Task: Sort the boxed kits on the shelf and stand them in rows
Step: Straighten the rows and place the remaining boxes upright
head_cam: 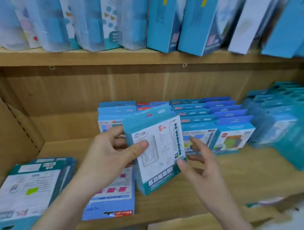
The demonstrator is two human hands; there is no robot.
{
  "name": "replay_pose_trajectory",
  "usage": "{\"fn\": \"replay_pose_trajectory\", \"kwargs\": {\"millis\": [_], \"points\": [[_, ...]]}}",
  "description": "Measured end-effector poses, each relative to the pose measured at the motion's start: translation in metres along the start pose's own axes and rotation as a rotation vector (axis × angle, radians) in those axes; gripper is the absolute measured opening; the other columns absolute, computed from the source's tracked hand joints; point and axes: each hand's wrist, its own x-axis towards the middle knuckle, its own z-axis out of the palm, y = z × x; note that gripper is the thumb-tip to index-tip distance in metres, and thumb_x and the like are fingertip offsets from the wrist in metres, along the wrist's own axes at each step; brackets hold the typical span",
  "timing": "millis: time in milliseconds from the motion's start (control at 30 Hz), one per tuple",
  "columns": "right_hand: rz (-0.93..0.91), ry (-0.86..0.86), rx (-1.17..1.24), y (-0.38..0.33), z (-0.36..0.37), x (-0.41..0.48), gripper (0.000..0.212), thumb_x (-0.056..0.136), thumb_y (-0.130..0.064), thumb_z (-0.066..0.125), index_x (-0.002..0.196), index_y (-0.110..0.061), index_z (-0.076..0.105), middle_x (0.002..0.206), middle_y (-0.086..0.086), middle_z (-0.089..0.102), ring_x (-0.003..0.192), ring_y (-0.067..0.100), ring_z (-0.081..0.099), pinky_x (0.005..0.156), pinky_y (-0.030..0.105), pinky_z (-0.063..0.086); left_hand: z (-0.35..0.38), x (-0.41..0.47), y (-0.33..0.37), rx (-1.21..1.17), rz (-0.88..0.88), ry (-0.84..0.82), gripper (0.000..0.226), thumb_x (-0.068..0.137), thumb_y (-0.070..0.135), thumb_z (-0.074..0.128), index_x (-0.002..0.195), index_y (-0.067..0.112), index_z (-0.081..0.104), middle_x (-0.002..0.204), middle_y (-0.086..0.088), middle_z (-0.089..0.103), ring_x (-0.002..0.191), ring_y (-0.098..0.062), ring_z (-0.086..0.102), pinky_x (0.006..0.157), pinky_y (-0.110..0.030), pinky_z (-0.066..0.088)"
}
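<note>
I hold a teal-and-white boxed kit point(161, 149) tilted above the wooden shelf point(215, 176), its white printed face toward me. My left hand point(110, 155) grips its upper left corner, thumb on the front. My right hand point(200, 165) touches its lower right edge with the thumb, fingers spread behind it. Behind the box, rows of blue kits point(211, 124) stand upright at the back of the shelf. A blue kit point(113, 198) lies flat under my left wrist. A stack of teal kits point(28, 190) lies flat at the lower left.
More teal kits point(291, 121) stand in rows at the right of the shelf. The upper shelf point(115, 63) holds tall blue and white boxes point(166, 18) standing side by side. A wooden side wall point(3, 128) closes the left.
</note>
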Motion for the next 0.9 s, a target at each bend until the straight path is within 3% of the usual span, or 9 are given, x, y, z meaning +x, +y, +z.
{"fn": "replay_pose_trajectory", "kwargs": {"millis": [100, 233, 333, 433, 533, 667, 767, 900], "points": [[-0.061, -0.025, -0.075, 0.007, -0.034, -0.002, 0.086, 0.068, -0.053, 0.067, 0.139, -0.053, 0.019, 0.140, -0.026, 0.032, 0.120, -0.010, 0.040, 0.097, 0.024, 0.037, 0.035, 0.002, -0.007, 0.064, -0.036, -0.100, 0.033, 0.071, 0.025, 0.075, 0.103, 0.024, 0.065, 0.093, 0.007, 0.075, 0.087, -0.014, 0.071, 0.071, -0.022, 0.055], [-0.052, -0.086, 0.086, 0.016, -0.074, 0.004, 0.100, 0.063, -0.048, 0.074, 0.139, -0.059, 0.011, 0.135, -0.032, 0.041, 0.118, -0.013, 0.045, 0.096, 0.020, 0.042, 0.081, 0.000, -0.014, 0.124, -0.069, -0.152, 0.031, 0.076, 0.015, 0.076, 0.103, 0.028, 0.065, 0.097, 0.010, 0.074, 0.093, -0.010, 0.069, 0.083, -0.030, 0.054], [-0.033, -0.138, 0.170, 0.025, -0.102, 0.011, 0.096, 0.061, -0.051, 0.074, 0.137, -0.059, 0.016, 0.128, -0.032, 0.047, 0.116, -0.010, 0.051, 0.088, 0.016, 0.046, 0.113, -0.002, -0.014, 0.146, -0.057, -0.151, 0.035, 0.078, 0.010, 0.071, 0.106, 0.029, 0.063, 0.100, 0.013, 0.073, 0.096, -0.007, 0.068, 0.080, -0.022, 0.053], [0.012, -0.071, 0.246, 0.039, -0.131, 0.028, 0.084, 0.067, -0.045, 0.064, 0.142, -0.040, 0.025, 0.136, -0.010, 0.048, 0.120, -0.009, 0.046, 0.088, 0.008, 0.043, 0.132, -0.003, -0.018, 0.181, -0.044, -0.096, 0.036, 0.082, 0.008, 0.068, 0.110, 0.029, 0.061, 0.105, 0.016, 0.071, 0.102, -0.004, 0.065, 0.086, -0.024, 0.050], [0.044, 0.003, 0.200, 0.049, -0.162, 0.054, 0.083, 0.074, -0.058, 0.056, 0.147, -0.033, 0.026, 0.146, -0.015, 0.038, 0.129, -0.006, 0.035, 0.107, 0.021, 0.030, 0.139, -0.001, -0.027, 0.194, -0.047, -0.078, 0.033, 0.084, 0.006, 0.067, 0.111, 0.025, 0.062, 0.109, 0.016, 0.070, 0.106, -0.004, 0.063, 0.090, -0.023, 0.049], [0.164, 0.001, 0.150, 0.067, -0.189, 0.110, 0.075, 0.083, -0.070, 0.044, 0.147, -0.037, 0.024, 0.153, -0.018, 0.027, 0.138, 0.005, 0.027, 0.115, 0.035, 0.020, 0.145, 0.002, -0.040, 0.196, -0.104, -0.105, 0.033, 0.085, 0.001, 0.062, 0.114, 0.017, 0.060, 0.112, 0.013, 0.069, 0.108, -0.007, 0.062, 0.090, -0.020, 0.049], [0.232, -0.116, 0.272, 0.086, -0.186, 0.150, 0.085, 0.068, -0.085, 0.046, 0.140, -0.039, 0.040, 0.145, -0.015, 0.043, 0.131, 0.005, 0.041, 0.114, 0.040, 0.027, 0.149, 0.003, -0.049, 0.175, -0.128, -0.088, 0.035, 0.083, 0.014, 0.068, 0.116, 0.017, 0.059, 0.116, 0.009, 0.068, 0.112, -0.011, 0.061, 0.093, -0.024, 0.049], [0.351, -0.257, 0.564, 0.100, -0.177, 0.176, 0.068, 0.077, -0.069, 0.055, 0.129, -0.026, 0.057, 0.122, 0.000, 0.066, 0.111, 0.018, 0.063, 0.102, 0.043, 0.044, 0.150, 0.005, -0.057, 0.157, -0.135, -0.080, 0.036, 0.081, 0.019, 0.068, 0.115, 0.013, 0.059, 0.116, 0.007, 0.068, 0.111, -0.011, 0.062, 0.089, -0.022, 0.050]]}}
